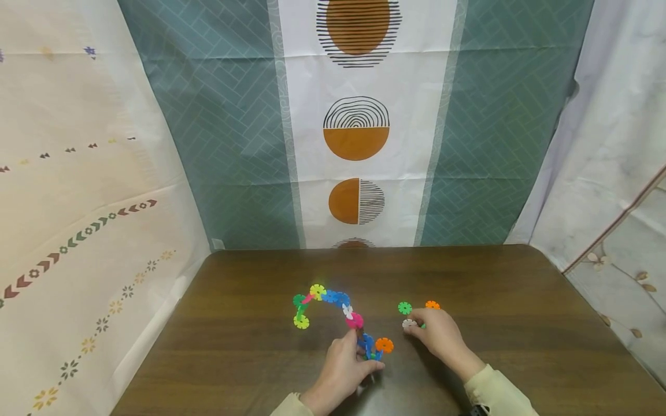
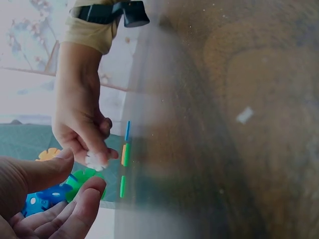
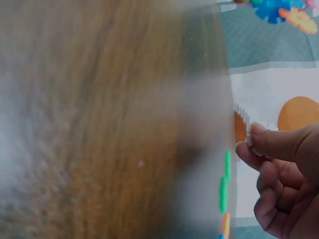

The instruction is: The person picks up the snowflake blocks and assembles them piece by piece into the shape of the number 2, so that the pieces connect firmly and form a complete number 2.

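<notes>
A curved chain of interlocking plastic snowflake discs (image 1: 342, 299) in several colours reaches back over the table. My left hand (image 1: 340, 367) grips its near end, where blue discs (image 2: 52, 193), a green disc (image 2: 84, 180) and an orange disc (image 1: 384, 345) join. To the right, my right hand (image 1: 439, 335) pinches a white snowflake disc (image 1: 409, 323) between thumb and forefinger. Seen edge-on in the right wrist view, that white disc (image 3: 249, 132) is partly covered by the fingertips. The remaining right fingers (image 3: 271, 199) are curled in.
Beside the right hand, a loose green disc (image 1: 404, 308) and an orange disc (image 1: 432, 305) lie on the brown wooden table (image 1: 250, 370). Another green piece is mostly hidden behind that hand. A patterned cloth (image 1: 239, 144) hangs behind the table's far edge.
</notes>
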Demonstrator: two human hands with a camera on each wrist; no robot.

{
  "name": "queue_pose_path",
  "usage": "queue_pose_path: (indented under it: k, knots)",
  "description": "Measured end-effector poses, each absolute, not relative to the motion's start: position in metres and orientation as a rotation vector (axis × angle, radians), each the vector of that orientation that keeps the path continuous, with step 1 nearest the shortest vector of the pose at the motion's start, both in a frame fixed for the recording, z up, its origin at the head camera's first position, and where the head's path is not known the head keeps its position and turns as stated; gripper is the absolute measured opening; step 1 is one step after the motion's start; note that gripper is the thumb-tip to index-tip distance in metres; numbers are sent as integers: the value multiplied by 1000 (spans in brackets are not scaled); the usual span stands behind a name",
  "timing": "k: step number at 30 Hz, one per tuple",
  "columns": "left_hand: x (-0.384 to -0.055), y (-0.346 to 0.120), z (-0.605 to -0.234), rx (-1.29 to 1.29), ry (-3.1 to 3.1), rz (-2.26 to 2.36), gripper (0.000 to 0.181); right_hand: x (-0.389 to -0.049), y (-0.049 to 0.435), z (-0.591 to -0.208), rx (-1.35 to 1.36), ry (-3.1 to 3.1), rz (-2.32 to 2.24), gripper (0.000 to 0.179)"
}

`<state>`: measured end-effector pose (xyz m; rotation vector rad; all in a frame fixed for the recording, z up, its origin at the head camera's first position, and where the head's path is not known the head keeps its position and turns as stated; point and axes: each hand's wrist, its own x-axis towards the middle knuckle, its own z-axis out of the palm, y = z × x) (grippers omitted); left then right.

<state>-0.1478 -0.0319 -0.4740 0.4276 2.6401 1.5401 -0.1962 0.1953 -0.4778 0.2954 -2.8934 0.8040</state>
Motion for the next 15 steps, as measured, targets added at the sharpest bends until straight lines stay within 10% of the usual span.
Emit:
queue_pose_path:
  k: [15]
  knots:
    - [-150, -29, -473, 422, 2691, 1513, 43, -168, 194, -454, 410, -2783, 1494, 13]
